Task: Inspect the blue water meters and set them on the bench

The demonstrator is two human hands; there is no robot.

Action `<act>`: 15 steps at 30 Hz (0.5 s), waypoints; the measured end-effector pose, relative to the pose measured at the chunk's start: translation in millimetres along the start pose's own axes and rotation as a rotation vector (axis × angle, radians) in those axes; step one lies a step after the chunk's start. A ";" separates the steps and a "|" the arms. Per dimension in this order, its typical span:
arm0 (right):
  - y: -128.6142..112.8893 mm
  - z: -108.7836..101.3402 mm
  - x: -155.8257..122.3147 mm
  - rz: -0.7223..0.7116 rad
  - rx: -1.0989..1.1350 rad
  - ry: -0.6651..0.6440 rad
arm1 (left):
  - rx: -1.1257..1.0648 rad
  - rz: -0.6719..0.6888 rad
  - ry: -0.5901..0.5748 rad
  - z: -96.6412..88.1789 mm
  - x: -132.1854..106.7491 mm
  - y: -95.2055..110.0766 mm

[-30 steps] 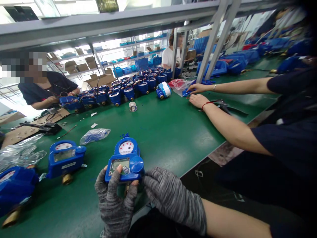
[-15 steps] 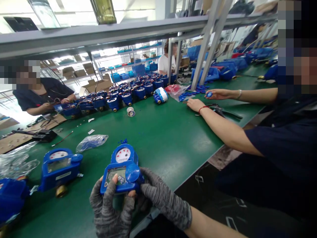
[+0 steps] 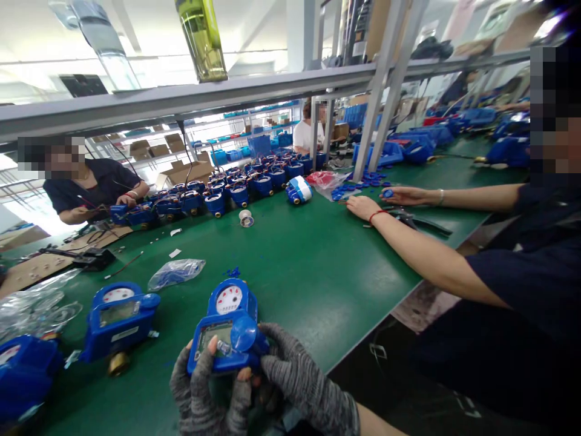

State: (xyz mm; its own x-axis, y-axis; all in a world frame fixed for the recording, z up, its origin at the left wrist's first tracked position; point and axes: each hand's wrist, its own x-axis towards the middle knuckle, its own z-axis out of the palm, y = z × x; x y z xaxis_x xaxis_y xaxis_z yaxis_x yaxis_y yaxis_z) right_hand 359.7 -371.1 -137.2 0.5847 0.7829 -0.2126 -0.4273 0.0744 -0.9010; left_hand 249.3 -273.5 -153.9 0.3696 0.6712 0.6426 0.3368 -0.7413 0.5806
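A blue water meter [image 3: 245, 334] with a round white dial and a small display window is held at the table's near edge. My left hand [image 3: 206, 393], in a grey fingerless glove, grips its left and lower side, one fingertip resting on the display window. Gloved the same way, my right hand [image 3: 304, 378] closes round the meter's right side, its fingers partly hidden behind it. To the left, a second blue water meter [image 3: 120, 321] with a brass fitting stands on the green table [image 3: 290, 266]. Part of another blue meter [image 3: 27, 375] shows at the left edge.
Clear plastic bags [image 3: 177, 274] and a solder spool [image 3: 246, 218] lie beyond. Rows of blue meters [image 3: 238, 194] line the far side under a metal shelf [image 3: 254, 85]. At the right, a co-worker's hands [image 3: 363, 207] handle small blue parts; another person sits far left.
The view has tilted up a little, so everything appears lower and slightly to the right. Both my hands keep hold of the meter.
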 end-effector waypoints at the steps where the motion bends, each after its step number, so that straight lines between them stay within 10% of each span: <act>1: 1.9 1.7 -0.7 -0.035 0.016 0.020 | -0.014 -0.003 0.005 1.0 1.4 1.9; 15: -20.6 -21.8 -14.1 -0.194 0.033 -0.048 | 0.041 0.144 -0.029 2.0 0.9 13.1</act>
State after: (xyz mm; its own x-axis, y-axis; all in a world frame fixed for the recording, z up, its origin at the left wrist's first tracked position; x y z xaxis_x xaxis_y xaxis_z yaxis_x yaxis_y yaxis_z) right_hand 375.3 -397.1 -124.0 0.6248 0.7806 -0.0170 -0.3328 0.2466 -0.9102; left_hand 255.7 -282.6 -146.7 0.4415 0.5582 0.7025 0.3133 -0.8296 0.4622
